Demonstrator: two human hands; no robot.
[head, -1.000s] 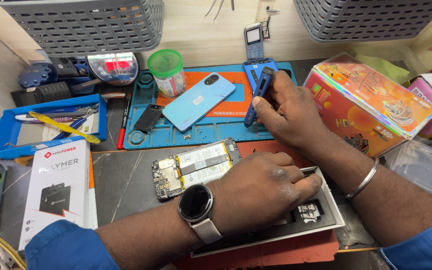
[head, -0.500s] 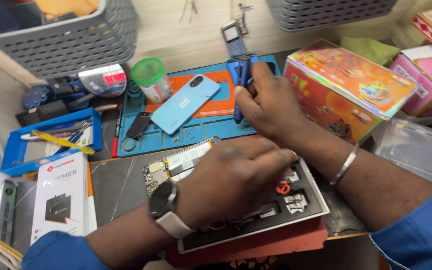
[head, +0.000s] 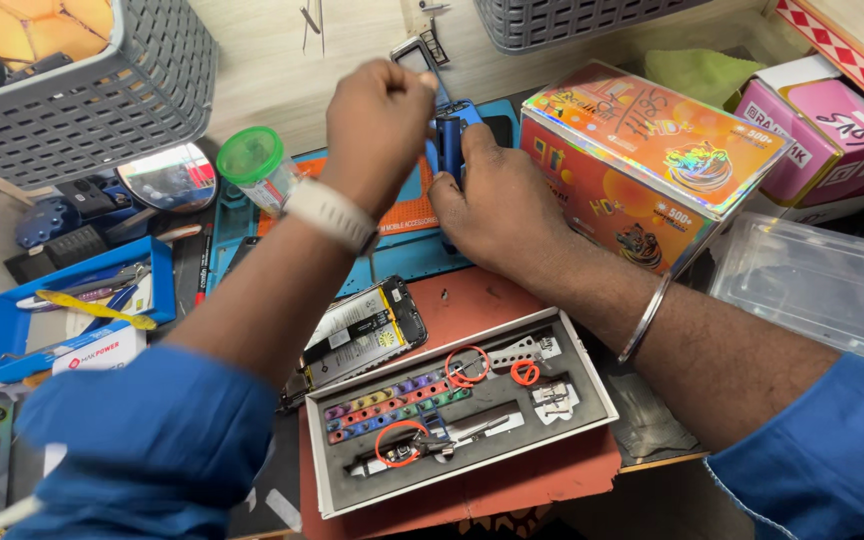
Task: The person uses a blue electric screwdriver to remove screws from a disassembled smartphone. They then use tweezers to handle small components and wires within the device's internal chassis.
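Right hand (head: 497,200) gripped a blue tool (head: 449,140) upright over the mat (head: 407,225), steadying it. Left hand (head: 377,120), clenched just beside it, seemingly pinched its top. Near both wrists lay an opened phone (head: 362,335) and bit tray (head: 352,495).

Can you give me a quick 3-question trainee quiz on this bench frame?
1. True or false: the right hand rests on the blue tool at the back of the blue mat.
2. Which wrist wears the white-strapped watch? A) left B) right
3. Fill in: the grey tray of coloured screwdriver bits sits on a ___ mat.

Key: 1 true; 2 A; 3 red.
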